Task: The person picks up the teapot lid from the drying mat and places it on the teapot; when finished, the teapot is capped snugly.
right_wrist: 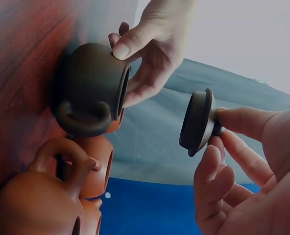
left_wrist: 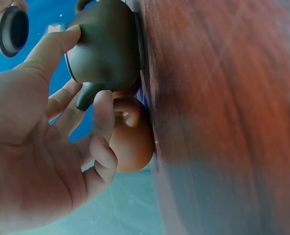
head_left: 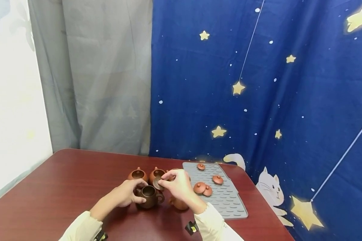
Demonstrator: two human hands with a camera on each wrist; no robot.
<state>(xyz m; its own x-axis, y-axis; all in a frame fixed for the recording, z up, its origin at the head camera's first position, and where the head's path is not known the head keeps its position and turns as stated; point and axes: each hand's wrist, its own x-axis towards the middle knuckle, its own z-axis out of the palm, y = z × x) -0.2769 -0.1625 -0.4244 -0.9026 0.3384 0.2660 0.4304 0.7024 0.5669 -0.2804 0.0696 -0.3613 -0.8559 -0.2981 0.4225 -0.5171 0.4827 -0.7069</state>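
- Here's your tabletop (head_left: pixel 63 187), reddish-brown and carrying everything; it looks smooth, so a pot nudged sideways would probably slide.
- Off to your right, the grey mat (head_left: pixel 232 209), with four orange lids (head_left: pixel 218 180) lying on it.
- Right in front of you, the dark teapot (right_wrist: pixel 88 73), upright, mouth bare, orange teapots (right_wrist: pixel 35 205) crowding close. It looks like fired clay: stiff, fairly weighty for its size, apt to chip if knocked.
- And your left hand (head_left: pixel 128 193) has it, thumb by the rim, fingers across near the spout (left_wrist: pixel 87 97). I'd trust that rounded body, or the loop handle (right_wrist: pixel 84 128); spare the thin spout.
- Up in the air, the dark lid (right_wrist: pixel 199 122), hollow side down, apart from the pot, higher than its mouth and toward the handle side. Light, hard, brittle at the edge, I'd judge.
- Smallest of all, the knob (right_wrist: pixel 217 128), pinched between your right hand's (head_left: pixel 178 184) thumb and fingertips. Best hold there is, but possibly slick: squeeze gently, firmly enough.
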